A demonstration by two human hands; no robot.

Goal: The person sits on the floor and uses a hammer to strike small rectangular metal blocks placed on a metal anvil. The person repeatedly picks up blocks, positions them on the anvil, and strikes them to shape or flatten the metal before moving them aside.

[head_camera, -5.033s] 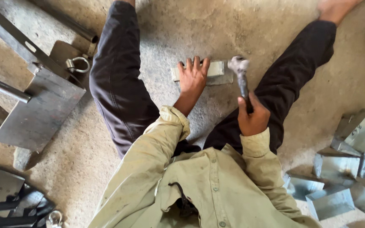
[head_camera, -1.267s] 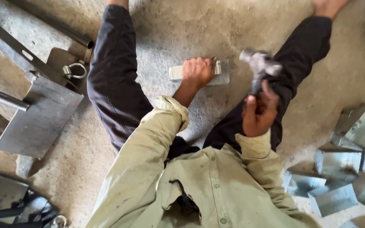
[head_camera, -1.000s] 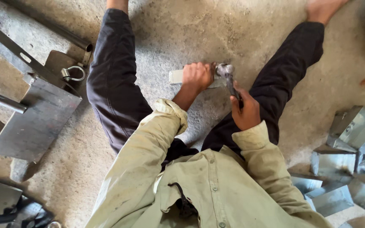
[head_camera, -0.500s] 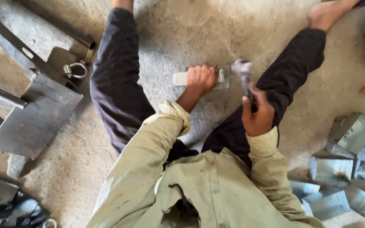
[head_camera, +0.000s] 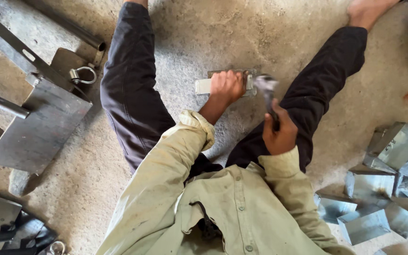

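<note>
1. Sheet-metal piece (head_camera: 204, 86): a small, flat, pale strip lying on the concrete floor (head_camera: 190, 28) between the seated person's spread legs; its middle is covered by the left hand, and only its ends show.
2. Left hand (head_camera: 226, 86): clenched into a fist on top of the piece, pinning it to the floor.
3. Right hand (head_camera: 279, 134): wrapped tightly around the handle of a hammer (head_camera: 266, 89). The hammer head is blurred and sits just beside the right end of the piece, close to the left knuckles; whether it touches the metal cannot be told.
4. Step in hand (judgement): hammering the right end of the piece flat or into shape while the other hand steadies it.
5. Next move (judgement): it calls for a firm hold-down and a strike aimed clear of the fingers, since the striking point lies very near them.
6. Surroundings: folded galvanised sheet-metal boxes (head_camera: 393, 146) piled at the right, well apart from the work; a steel plate (head_camera: 38, 127) with bars and a metal ring (head_camera: 82, 74) at the left.
</note>
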